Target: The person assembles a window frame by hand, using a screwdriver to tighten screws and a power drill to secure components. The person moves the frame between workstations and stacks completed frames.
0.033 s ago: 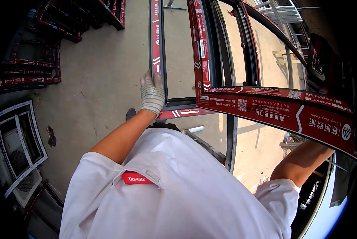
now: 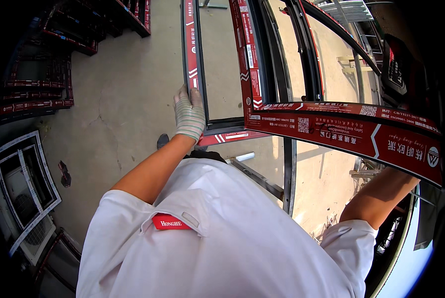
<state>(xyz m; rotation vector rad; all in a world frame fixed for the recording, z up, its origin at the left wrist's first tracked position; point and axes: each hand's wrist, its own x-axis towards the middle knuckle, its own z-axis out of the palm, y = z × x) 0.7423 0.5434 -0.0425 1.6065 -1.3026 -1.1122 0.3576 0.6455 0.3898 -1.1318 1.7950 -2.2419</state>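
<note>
My left hand (image 2: 189, 115), in a white glove with green and red stripes, is wrapped round the near left corner of a dark window frame (image 2: 192, 64) covered in red printed film. Over that frame's right part lies a second window frame (image 2: 326, 130), also in red film, its long near bar running off to the right. My right forearm (image 2: 381, 196) reaches up behind this bar, which hides the right hand. Close to the right edge of the picture is a black and red power tool or battery (image 2: 398, 74), partly in shadow.
Below the frames stands a metal support (image 2: 290, 174). Red-filmed frames are stacked at the far left (image 2: 38, 94). A white-edged frame (image 2: 26, 188) leans by an air-conditioner unit (image 2: 36, 236) at the left. A dark object (image 2: 64, 174) lies on the concrete floor (image 2: 108, 119).
The view has shifted slightly, and both window frames sit a little farther left and higher in it. My left hand keeps its hold; the right forearm appears slightly higher.
</note>
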